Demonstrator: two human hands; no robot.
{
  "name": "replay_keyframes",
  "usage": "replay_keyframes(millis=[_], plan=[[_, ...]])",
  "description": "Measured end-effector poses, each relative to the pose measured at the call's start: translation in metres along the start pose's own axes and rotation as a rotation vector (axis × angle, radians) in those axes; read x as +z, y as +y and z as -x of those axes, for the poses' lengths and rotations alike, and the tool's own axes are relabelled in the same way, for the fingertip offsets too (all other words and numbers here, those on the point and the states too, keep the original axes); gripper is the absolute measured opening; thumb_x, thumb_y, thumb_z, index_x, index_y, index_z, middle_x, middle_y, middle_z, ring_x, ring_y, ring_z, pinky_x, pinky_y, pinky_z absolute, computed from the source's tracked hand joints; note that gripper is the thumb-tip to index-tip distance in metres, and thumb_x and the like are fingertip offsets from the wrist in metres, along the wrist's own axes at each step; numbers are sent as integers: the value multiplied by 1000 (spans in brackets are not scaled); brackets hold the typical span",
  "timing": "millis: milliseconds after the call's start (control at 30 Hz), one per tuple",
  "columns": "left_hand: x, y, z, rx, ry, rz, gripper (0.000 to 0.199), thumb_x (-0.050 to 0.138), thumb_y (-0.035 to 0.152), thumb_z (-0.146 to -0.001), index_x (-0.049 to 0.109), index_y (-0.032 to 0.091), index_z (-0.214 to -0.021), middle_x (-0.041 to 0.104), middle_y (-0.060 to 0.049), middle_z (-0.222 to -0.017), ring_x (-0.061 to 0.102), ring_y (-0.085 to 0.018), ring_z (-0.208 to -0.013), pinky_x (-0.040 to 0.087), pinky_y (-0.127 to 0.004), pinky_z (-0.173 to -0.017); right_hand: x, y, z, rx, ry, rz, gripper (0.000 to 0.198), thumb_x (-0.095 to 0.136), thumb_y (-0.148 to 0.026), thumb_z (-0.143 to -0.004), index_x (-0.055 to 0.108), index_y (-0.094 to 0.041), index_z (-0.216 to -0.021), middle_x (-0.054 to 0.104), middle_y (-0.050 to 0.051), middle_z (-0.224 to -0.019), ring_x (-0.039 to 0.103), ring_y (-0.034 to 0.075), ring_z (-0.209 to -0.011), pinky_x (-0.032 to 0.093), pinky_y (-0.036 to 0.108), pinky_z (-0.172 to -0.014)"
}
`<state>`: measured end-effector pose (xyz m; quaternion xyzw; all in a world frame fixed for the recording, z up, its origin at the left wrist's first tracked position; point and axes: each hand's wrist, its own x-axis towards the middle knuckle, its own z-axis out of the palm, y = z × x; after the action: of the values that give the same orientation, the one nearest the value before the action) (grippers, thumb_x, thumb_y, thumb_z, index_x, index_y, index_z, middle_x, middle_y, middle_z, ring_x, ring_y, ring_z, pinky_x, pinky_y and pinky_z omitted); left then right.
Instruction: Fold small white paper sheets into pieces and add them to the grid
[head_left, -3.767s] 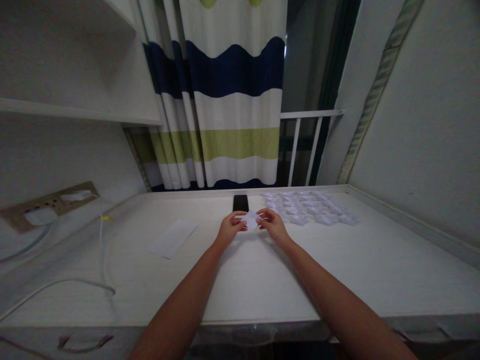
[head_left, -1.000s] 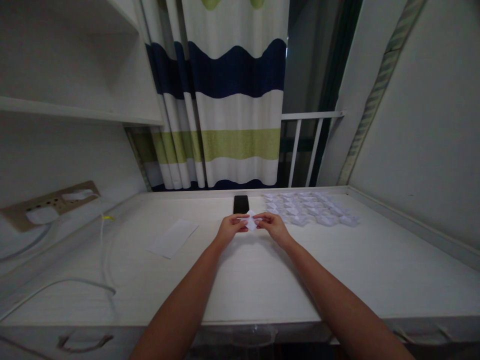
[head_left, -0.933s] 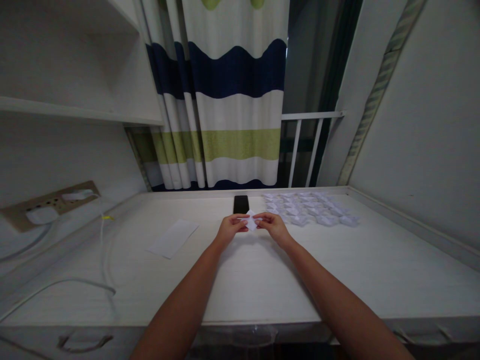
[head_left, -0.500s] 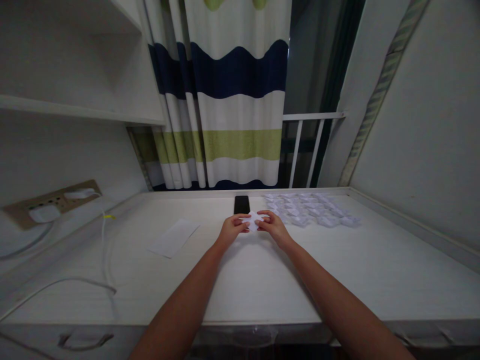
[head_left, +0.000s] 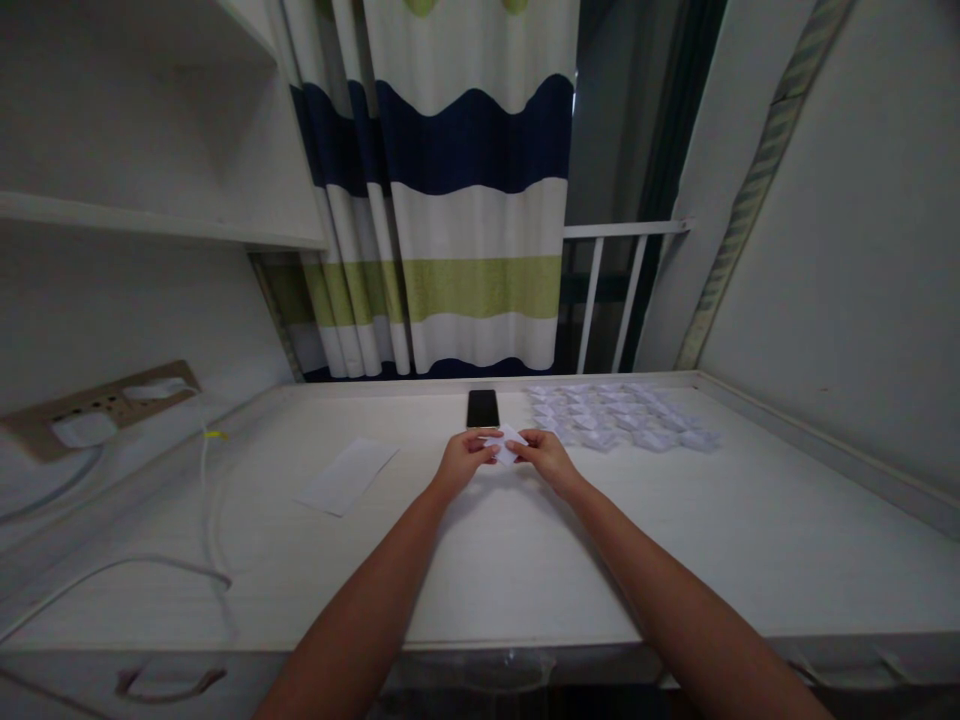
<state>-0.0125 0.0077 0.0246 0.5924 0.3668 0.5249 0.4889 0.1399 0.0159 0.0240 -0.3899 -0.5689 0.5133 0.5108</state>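
Observation:
A small folded piece of white paper (head_left: 505, 444) is held up between both hands over the middle of the desk. My left hand (head_left: 463, 462) pinches its left side between thumb and fingers. On the other side, my right hand (head_left: 550, 458) grips the right edge, thumb in front. The fingers hide part of the paper, so its exact folds cannot be made out. Just beyond the hands lies a black phone (head_left: 482, 408). To the right of it, several folded white paper pieces (head_left: 600, 418) are laid out in rows.
Flat white paper sheets (head_left: 349, 477) lie on the white desk (head_left: 525, 580) to the left. A power strip (head_left: 97, 410) with white plugs is on the left wall, and its white cable (head_left: 150, 560) runs over the desk. A striped curtain (head_left: 480, 230) hangs behind.
The right fingers have closed in a little on the paper, and its outline between the hands has shifted slightly. Otherwise both arms stay in place.

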Motion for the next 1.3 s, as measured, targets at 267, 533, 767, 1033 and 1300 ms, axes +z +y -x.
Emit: replay_keyframes(millis=[267,533,767,1033,1300], plan=[[-1,1,1,-24,5,28,34,68,23,-54,63,12,-86,66,-3,-69,59,-12,-61,48,-23,-58,0,1,-2,-66,-24,59,29,67,-39,-51,59,-13,-60,59,-1,-53,53,11,-49,44,24,-51],[2,3,1,-17,9,-4,34,69,26,-53,63,11,-84,65,-4,-69,59,-13,-60,49,-25,-57,1,6,-3,-145,2,173,27,64,-40,-55,57,-13,-58,56,-1,-51,50,10,-45,42,22,-45],[1,0,0,-7,34,10,34,67,26,-55,61,12,-86,63,-2,-65,57,-11,-59,49,-24,-57,1,3,-1,-71,-34,-5,32,67,-40,-52,58,-14,-68,58,-1,-58,54,10,-53,47,23,-52],[0,-2,-1,6,16,27,39,68,27,-56,59,13,-91,63,-3,-72,57,-13,-64,50,-26,-58,-3,5,-2,-183,16,-63,34,68,-38,-53,57,-18,-79,56,-3,-58,55,11,-55,48,26,-56],[-1,-5,-3,69,25,-24,35,67,25,-56,59,14,-88,63,-3,-74,55,-10,-61,47,-22,-55,-3,7,-3,-238,-35,94,29,65,-35,-57,60,-17,-79,59,0,-68,50,9,-54,43,24,-53]])
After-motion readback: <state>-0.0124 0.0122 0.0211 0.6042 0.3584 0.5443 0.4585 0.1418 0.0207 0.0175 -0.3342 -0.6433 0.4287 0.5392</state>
